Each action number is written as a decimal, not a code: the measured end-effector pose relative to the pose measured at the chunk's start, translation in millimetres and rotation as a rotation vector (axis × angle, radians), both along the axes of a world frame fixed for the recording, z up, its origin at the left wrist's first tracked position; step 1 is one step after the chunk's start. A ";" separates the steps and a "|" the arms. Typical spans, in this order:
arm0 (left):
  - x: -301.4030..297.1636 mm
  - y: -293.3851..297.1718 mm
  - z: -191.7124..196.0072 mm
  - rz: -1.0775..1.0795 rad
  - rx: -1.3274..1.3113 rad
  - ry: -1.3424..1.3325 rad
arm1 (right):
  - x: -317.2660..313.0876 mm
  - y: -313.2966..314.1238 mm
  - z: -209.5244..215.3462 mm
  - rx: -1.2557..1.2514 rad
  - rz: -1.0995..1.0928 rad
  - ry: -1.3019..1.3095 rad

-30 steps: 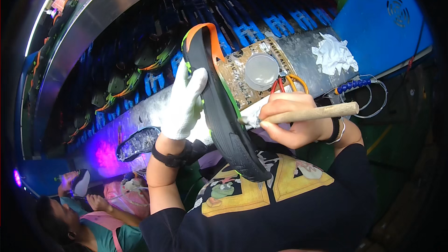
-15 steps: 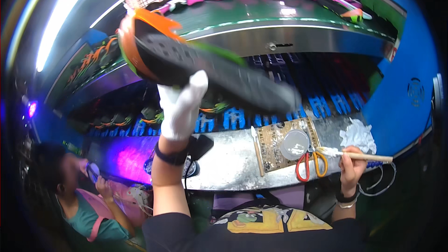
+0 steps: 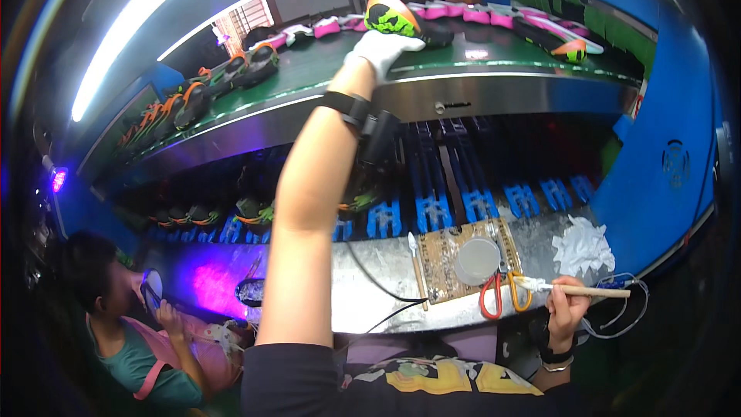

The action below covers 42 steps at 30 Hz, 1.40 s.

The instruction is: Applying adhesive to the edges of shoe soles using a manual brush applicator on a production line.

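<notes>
My left hand [image 3: 380, 52], in a white glove, reaches far forward to the upper green belt. It grips a black shoe with an orange and green patterned end [image 3: 392, 17], which rests at the belt. The glove hides part of the shoe. Low on the right, my bare right hand [image 3: 567, 310] holds a brush [image 3: 598, 291] by its wooden handle, with white-coated bristles pointing left. Just left of the bristles lie scissors with red and yellow handles [image 3: 491, 296]. A round grey pot [image 3: 478, 259] stands on printed brown cardboard [image 3: 441, 266].
A second brush [image 3: 417, 264] lies beside the cardboard. Crumpled white cloth or paper [image 3: 583, 245] sits on the metal bench [image 3: 370, 293]. Blue clamps [image 3: 432, 215] line the lower conveyor. Shoes [image 3: 189, 104] stand on the belt at left. A co-worker [image 3: 135, 340] sits at lower left holding something.
My left hand has carried the shoe forward and right, from above the bench to the upper belt. The right hand, still holding the brush, has shifted slightly left and down.
</notes>
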State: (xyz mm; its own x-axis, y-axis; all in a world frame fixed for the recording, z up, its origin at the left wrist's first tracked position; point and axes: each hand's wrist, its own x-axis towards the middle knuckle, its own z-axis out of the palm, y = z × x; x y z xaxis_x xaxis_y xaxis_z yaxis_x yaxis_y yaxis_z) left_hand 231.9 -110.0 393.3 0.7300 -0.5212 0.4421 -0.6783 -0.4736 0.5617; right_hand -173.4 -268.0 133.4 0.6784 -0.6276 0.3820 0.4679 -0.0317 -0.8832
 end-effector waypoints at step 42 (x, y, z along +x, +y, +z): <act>-5.5 237.4 63.8 0.406 0.430 0.176 | 64.9 4.9 -9.4 0.119 0.172 0.214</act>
State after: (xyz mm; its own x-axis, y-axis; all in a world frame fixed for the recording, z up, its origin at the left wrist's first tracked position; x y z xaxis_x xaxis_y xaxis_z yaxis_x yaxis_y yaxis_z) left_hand 226.5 127.4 457.2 0.9505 -0.2909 0.1094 -0.3107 -0.8837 0.3500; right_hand -108.5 -263.2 124.1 0.8358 -0.5283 0.1497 0.2606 0.1417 -0.9550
